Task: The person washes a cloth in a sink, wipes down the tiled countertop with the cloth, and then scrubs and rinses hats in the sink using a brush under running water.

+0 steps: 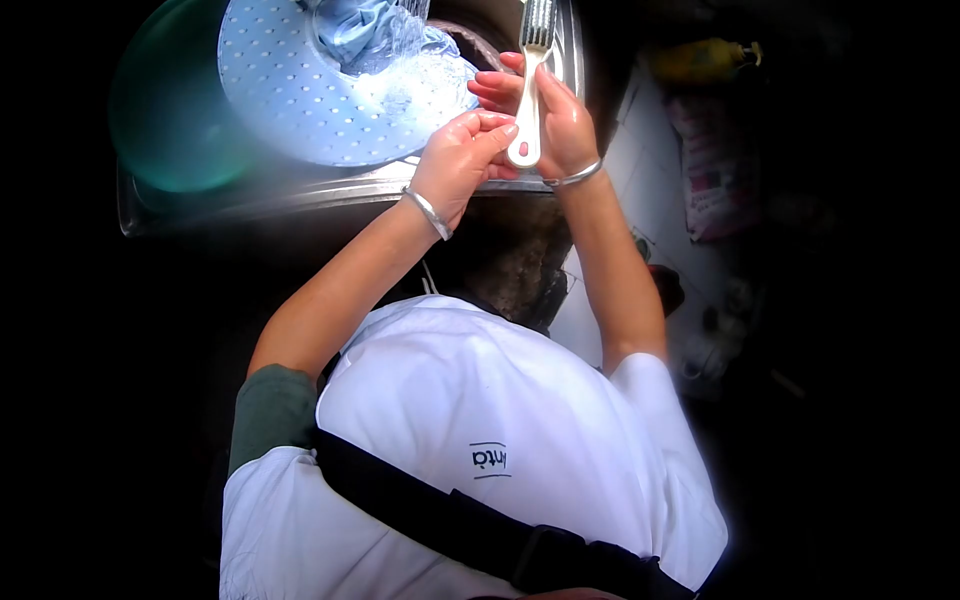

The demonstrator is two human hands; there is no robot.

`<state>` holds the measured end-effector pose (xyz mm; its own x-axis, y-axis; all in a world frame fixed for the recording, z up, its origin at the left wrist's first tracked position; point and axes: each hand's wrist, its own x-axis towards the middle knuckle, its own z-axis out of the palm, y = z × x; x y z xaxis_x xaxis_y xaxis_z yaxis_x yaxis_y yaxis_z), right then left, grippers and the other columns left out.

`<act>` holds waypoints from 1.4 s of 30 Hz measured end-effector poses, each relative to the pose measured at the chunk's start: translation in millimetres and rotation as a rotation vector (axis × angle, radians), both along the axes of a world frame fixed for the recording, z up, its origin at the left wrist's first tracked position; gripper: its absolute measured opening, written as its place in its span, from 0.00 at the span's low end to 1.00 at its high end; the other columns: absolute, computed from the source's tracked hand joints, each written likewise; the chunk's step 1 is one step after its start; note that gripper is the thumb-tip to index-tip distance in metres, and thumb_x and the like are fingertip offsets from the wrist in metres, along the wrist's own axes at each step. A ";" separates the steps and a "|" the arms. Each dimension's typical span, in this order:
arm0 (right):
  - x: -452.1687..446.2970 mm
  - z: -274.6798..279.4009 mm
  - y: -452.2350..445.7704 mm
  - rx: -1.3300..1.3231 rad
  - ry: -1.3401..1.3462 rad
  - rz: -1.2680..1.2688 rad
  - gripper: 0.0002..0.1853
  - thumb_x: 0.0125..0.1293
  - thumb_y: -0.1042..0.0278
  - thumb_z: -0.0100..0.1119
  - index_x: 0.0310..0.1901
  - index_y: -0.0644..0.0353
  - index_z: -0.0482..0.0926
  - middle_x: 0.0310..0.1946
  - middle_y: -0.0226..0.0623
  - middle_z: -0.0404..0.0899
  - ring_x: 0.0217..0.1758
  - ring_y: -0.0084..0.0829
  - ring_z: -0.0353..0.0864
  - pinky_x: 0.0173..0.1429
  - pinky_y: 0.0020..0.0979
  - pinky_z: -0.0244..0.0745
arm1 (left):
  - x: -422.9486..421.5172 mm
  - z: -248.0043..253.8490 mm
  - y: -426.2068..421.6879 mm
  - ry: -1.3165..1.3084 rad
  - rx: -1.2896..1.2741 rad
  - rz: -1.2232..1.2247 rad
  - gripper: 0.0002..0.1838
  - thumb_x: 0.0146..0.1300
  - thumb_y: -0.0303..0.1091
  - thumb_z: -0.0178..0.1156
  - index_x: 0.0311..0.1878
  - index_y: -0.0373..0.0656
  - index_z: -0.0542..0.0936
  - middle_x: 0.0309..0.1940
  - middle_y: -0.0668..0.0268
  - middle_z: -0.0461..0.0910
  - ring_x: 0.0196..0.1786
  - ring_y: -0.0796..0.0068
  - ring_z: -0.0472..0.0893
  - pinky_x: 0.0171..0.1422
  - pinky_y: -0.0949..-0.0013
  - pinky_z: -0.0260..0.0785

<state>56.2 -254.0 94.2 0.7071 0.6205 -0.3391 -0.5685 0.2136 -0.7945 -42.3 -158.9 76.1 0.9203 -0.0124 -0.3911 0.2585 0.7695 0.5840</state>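
Observation:
My left hand [460, 155] pinches the lower end of a white long-handled brush [529, 120], near the hole in its handle. Around the upper handle is my right hand [562, 125], its thumb along one side and its fingers partly behind. The bristle head points up, at the top edge of the view. Left of the hands lies a light blue dotted cloth item [275, 85], round and flat like a wide hat brim, with bunched blue fabric in its middle. Water runs onto it from above.
The cloth rests over a metal sink [375, 187], whose front rim passes below my hands. A green basin [165, 120] stands at the left. Right of the sink are a yellow pump bottle [700, 60] and a printed plastic bag [715, 165] by white tiles.

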 end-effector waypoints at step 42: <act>6.9 -68.6 -5.0 -1.410 -1.043 0.510 0.21 0.65 0.62 0.43 0.60 0.45 0.65 0.33 0.53 0.78 0.36 0.52 0.77 0.42 0.46 0.71 | 45.0 -150.2 -26.8 0.261 -0.791 0.637 0.23 0.69 0.44 0.41 0.59 0.37 0.62 0.56 0.52 0.65 0.59 0.54 0.66 0.67 0.54 0.57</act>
<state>63.1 -259.0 25.6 0.8032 0.4926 -0.3350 0.4329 -0.8690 -0.2397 2.7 -185.7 -74.1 0.7346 0.1063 -0.6701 -0.2835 0.9454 -0.1608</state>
